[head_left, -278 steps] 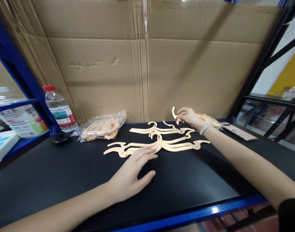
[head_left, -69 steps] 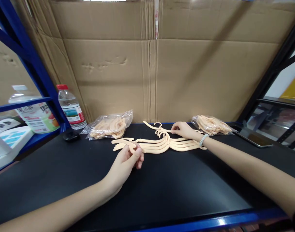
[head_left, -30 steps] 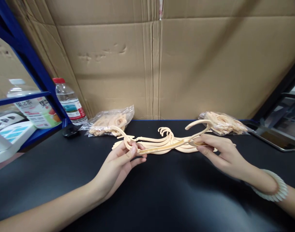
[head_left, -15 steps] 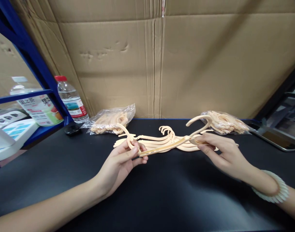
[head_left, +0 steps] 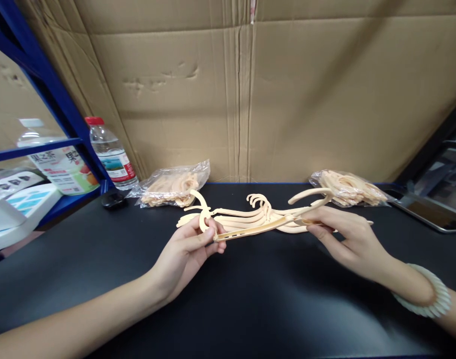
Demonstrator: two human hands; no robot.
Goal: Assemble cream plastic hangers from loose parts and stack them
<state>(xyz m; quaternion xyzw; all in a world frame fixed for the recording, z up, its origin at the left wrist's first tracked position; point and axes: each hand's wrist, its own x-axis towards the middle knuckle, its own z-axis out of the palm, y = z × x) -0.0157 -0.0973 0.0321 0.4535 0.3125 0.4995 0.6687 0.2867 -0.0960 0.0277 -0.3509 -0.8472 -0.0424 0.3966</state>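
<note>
Both hands hold one cream plastic hanger [head_left: 255, 229] a little above the black table [head_left: 101, 259]. My left hand [head_left: 186, 252] pinches its left end near a small curl. My right hand [head_left: 347, 239] grips the middle part by the hook, which points up and left. Just behind the held hanger, a stack of several like hangers [head_left: 258, 214] lies flat on the table with hooks bunched together.
Two clear bags of cream parts lie at the back, one on the left [head_left: 171, 185] and one on the right [head_left: 347, 188]. A water bottle [head_left: 110, 154] and a small black object [head_left: 113, 198] sit at far left. A phone [head_left: 426, 212] lies at right. Cardboard [head_left: 250, 99] walls the back.
Over the last second the held hanger has dipped slightly and its hook has tilted lower. Earlier, the hands lifted this hanger from the table, where the hangers were gathered into a stack.
</note>
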